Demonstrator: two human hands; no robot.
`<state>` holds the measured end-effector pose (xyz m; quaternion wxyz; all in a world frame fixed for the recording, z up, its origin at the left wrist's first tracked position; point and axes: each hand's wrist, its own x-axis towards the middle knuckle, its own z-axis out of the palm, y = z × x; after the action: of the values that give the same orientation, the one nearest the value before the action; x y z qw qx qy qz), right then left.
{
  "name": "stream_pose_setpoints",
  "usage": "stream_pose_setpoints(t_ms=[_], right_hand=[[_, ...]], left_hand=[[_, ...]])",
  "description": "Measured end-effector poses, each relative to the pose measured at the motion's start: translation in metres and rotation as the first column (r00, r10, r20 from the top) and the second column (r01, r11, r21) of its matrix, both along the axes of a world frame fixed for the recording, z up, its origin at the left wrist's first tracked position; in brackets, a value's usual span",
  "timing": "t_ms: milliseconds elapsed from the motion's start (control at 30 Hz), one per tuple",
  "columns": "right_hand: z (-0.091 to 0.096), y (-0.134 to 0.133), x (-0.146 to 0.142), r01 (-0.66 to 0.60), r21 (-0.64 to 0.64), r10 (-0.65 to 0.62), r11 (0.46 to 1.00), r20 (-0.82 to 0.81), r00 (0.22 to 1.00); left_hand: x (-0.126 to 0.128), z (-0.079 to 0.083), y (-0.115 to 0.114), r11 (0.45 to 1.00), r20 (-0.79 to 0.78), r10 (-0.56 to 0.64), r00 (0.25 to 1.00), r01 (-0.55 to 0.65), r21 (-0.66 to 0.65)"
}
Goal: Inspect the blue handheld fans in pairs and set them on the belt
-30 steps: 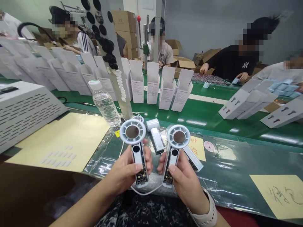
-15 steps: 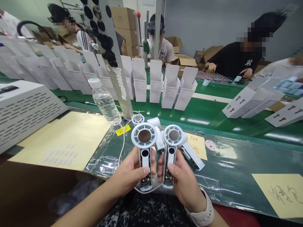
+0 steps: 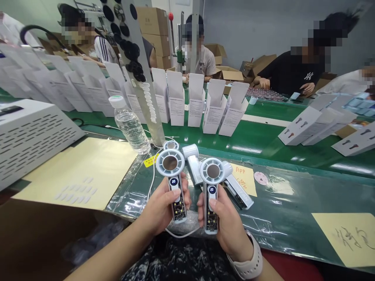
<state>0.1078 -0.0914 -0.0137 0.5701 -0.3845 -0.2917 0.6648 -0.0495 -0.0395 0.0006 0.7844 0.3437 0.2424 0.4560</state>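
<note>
Two light-blue handheld fans with round ring heads and bare circuit boards in their handles are held upright side by side. My left hand [image 3: 162,203] is wrapped round the handle of the left fan [image 3: 170,163], thumb on its front strip. Round the right fan [image 3: 213,171] my right hand [image 3: 227,212] is closed the same way, thumb on the front. Each small round display reads 20. Behind them on the bench lie a white-blue fan [image 3: 194,169], another fan [image 3: 238,191] with its handle side exposed, and a small ring head [image 3: 171,145].
A water bottle [image 3: 129,125] stands beside a metal post [image 3: 146,93]. Open white boxes [image 3: 196,103] line the green conveyor [image 3: 258,136]. At left are a vented grey machine [image 3: 38,136] and yellow paper [image 3: 108,168] with small white strips. Co-workers sit across the line.
Both displays have gone from dark to showing 20. My left hand has moved its fan slightly left and up, widening the gap between the fans. The boxes have shifted a little right.
</note>
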Motion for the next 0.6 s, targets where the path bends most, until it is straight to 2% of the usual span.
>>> stream_pose_setpoints(t_ms=[233,500,600], right_hand=[[0.005,0.001,0.002,-0.036,0.078,0.032,0.996,0.047,0.998],[0.007,0.003,-0.001,-0.045,0.103,0.049,0.994,-0.034,0.998],[0.005,0.002,-0.002,-0.011,0.106,0.004,0.994,0.069,0.998]], left_hand=[[-0.004,0.003,-0.002,0.995,-0.039,-0.053,0.998,0.056,0.086],[0.001,0.012,-0.002,0.993,0.012,-0.11,0.994,0.109,0.05],[-0.001,0.01,-0.002,0.996,-0.022,-0.08,0.997,0.081,0.033]])
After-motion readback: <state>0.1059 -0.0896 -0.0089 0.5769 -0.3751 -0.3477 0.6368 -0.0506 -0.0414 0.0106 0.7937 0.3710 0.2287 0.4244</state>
